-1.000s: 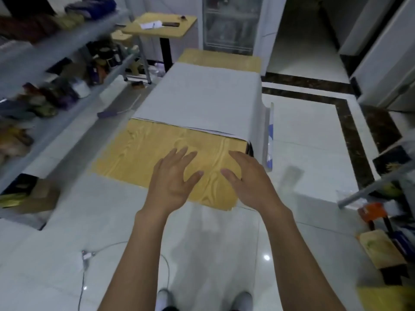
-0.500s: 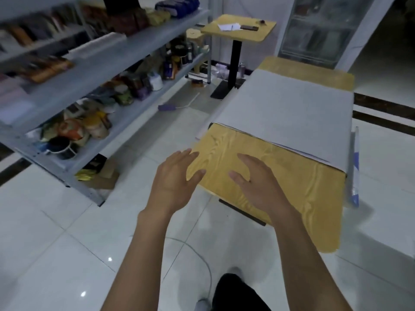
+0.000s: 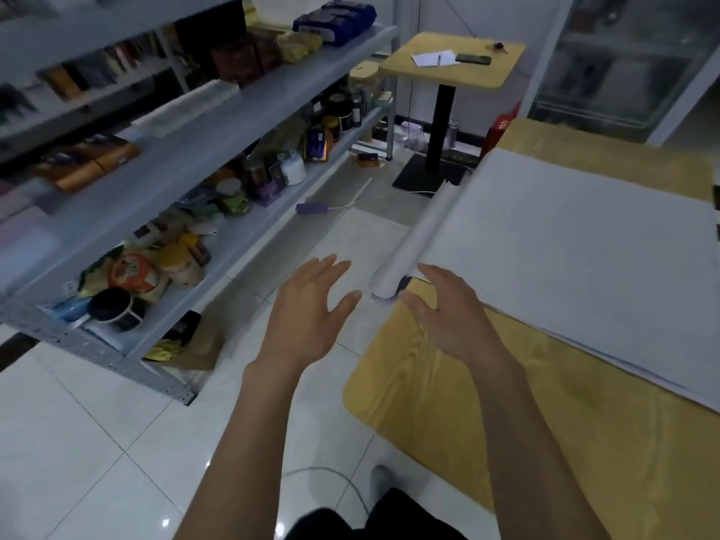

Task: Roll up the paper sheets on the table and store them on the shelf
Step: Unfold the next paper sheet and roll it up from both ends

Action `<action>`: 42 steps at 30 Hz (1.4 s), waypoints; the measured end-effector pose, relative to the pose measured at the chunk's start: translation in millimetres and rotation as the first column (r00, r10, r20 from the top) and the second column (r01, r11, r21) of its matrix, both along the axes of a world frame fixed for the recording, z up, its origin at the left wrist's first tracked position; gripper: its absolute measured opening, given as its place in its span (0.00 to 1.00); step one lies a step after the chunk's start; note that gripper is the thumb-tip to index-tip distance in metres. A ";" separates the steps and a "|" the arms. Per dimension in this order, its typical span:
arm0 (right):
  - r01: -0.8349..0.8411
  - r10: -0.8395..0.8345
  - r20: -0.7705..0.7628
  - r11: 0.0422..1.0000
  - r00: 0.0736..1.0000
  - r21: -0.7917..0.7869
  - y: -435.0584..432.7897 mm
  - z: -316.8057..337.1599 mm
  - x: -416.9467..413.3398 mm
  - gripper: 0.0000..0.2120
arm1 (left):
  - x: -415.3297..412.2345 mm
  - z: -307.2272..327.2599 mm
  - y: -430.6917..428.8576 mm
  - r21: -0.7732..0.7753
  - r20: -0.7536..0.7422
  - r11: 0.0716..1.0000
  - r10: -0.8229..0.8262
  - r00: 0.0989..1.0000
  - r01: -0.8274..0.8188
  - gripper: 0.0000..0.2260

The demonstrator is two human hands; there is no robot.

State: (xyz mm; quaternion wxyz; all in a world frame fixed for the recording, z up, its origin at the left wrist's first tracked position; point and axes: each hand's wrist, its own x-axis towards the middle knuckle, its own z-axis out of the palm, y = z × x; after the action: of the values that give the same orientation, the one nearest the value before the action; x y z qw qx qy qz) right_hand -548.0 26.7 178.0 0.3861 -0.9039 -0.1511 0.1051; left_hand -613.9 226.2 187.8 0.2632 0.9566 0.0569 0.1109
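White paper sheets [image 3: 576, 243] lie flat on the yellow wood-grain table [image 3: 448, 391] at the right. Their left edge curls over the table's side into a loose roll [image 3: 413, 243]. My right hand [image 3: 448, 313] hovers open above the table's near left corner, fingertips close to the roll's near end. My left hand [image 3: 307, 309] is open with fingers spread, held over the floor just left of the table. Neither hand holds anything. A grey metal shelf [image 3: 218, 146] stands at the left, with a rolled white paper [image 3: 183, 111] lying on an upper level.
The shelf's levels hold jars, cups, boxes and packets. A small yellow side table [image 3: 456, 72] with a phone and papers stands at the back. A cable and a purple object [image 3: 311, 207] lie on the tiled floor between the shelf and the table.
The view has swung left toward the shelf. Both hands have shifted from over the table's bare wood to its left corner, and the left hand is now off the table's side.
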 end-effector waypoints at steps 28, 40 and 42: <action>0.303 -0.308 -0.030 0.947 0.951 -0.110 265.8 -6.7 224.7 0.31 | 302.1 -24.1 272.5 -0.149 -0.068 0.933 -0.340 0.938 0.327 0.23; 0.474 -0.478 -0.039 0.877 0.878 -0.076 275.1 -19.8 397.7 0.34 | 513.9 -23.9 262.5 -0.071 -0.075 0.867 -0.497 0.864 0.493 0.23; 0.534 -0.536 -0.022 0.843 0.844 -0.062 272.4 -20.2 423.1 0.34 | 547.2 -20.8 252.9 -0.088 -0.073 0.847 -0.530 0.845 0.524 0.23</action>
State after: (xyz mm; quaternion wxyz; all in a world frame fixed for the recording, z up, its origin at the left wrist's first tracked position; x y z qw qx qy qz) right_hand -125.0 299.1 157.8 0.3788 -0.9179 0.1171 0.0146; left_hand -66.8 479.1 167.0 0.3115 0.9306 -0.1920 -0.0127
